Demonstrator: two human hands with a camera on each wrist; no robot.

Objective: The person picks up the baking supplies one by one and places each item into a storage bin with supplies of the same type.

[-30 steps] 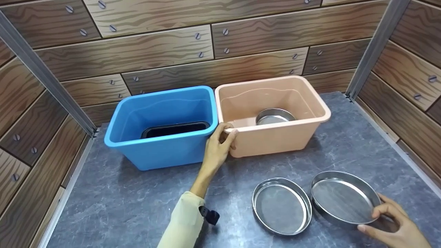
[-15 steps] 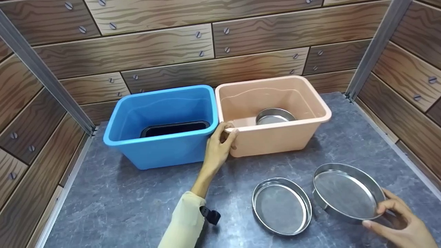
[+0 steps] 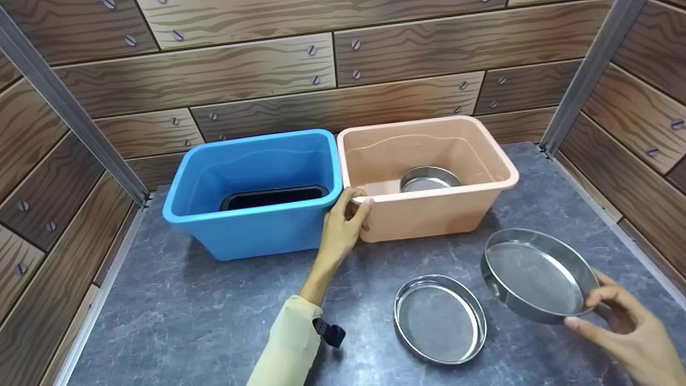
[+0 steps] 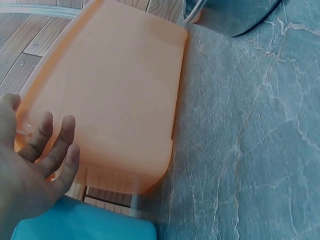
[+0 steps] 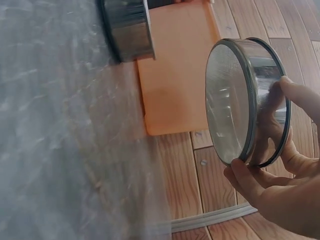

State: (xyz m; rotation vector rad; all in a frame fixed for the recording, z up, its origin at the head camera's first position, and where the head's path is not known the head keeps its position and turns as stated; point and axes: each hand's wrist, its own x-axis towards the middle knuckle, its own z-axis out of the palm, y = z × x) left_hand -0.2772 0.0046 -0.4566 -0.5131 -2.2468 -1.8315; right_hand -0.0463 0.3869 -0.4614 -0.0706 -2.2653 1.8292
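My right hand (image 3: 627, 321) grips the rim of a round metal sieve (image 3: 536, 276), thumb and fingers at its right side. The sieve is tilted and held above the table. In the right wrist view, fingers pinch the wall of this sieve (image 5: 272, 85), and its face looks like fine mesh. A second round sieve (image 3: 442, 321) lies on the table to its left. My left hand (image 3: 340, 228) holds the near left corner rim of the peach tub (image 3: 429, 214). Inside that tub sits another round metal piece (image 3: 429, 179), partly hidden by the front wall.
A blue tub (image 3: 262, 233) stands left of the peach one, their rims nearly touching. It contains a black item (image 3: 273, 198), mostly hidden. Wood-patterned walls (image 3: 257, 75) enclose the grey marbled table (image 3: 214, 316). A black strap (image 3: 329, 332) sits on my left sleeve.
My right hand has raised the sieve off the table and moved it slightly away from me, towards the peach tub. My left hand keeps its hold on the tub's corner.
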